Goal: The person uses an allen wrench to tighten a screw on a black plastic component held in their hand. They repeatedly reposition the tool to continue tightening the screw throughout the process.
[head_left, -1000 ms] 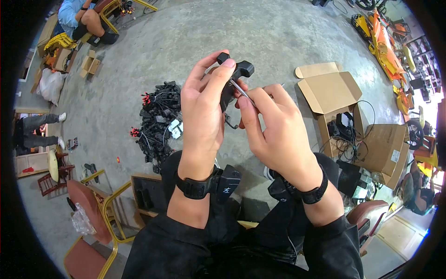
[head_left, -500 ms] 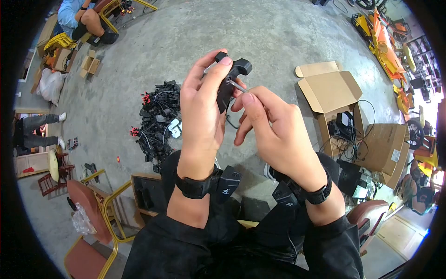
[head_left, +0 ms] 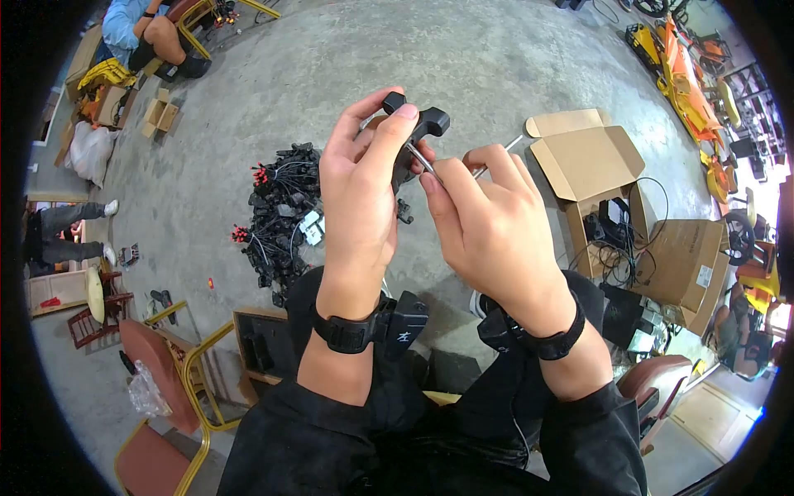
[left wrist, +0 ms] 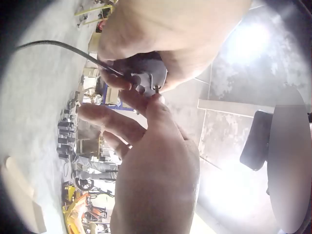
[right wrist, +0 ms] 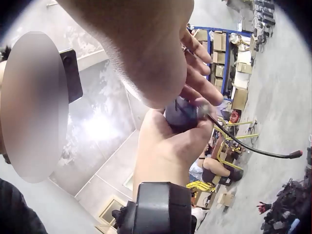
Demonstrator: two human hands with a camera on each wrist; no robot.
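Observation:
My left hand (head_left: 360, 178) grips a black plastic part (head_left: 430, 124) with blunt, knobbed ends, its thumb laid along the top. Between thumb and fingers of my right hand (head_left: 500, 223) is pinched a metal L-shaped hex key (head_left: 421, 158). One end of the key meets the side of the black part; the other arm sticks out beyond the right knuckles. The bend is hidden by fingers. In the left wrist view the key's tip (left wrist: 156, 89) meets the dark part (left wrist: 146, 70). A thin black cable (right wrist: 253, 152) with a red tip trails from it in the right wrist view.
On the floor to the left lies a pile of black parts (head_left: 281, 215) with red-tipped wires. An open cardboard box (head_left: 587, 157) of cables stands right, beside another carton (head_left: 678, 256). Chairs (head_left: 157, 372) flank me. A seated person (head_left: 153, 37) is at the far left.
Half a second ago the right fingers were spread and lower; now they are closed up round the key again. Its outer arm has swung up into view. The left hand has hardly moved.

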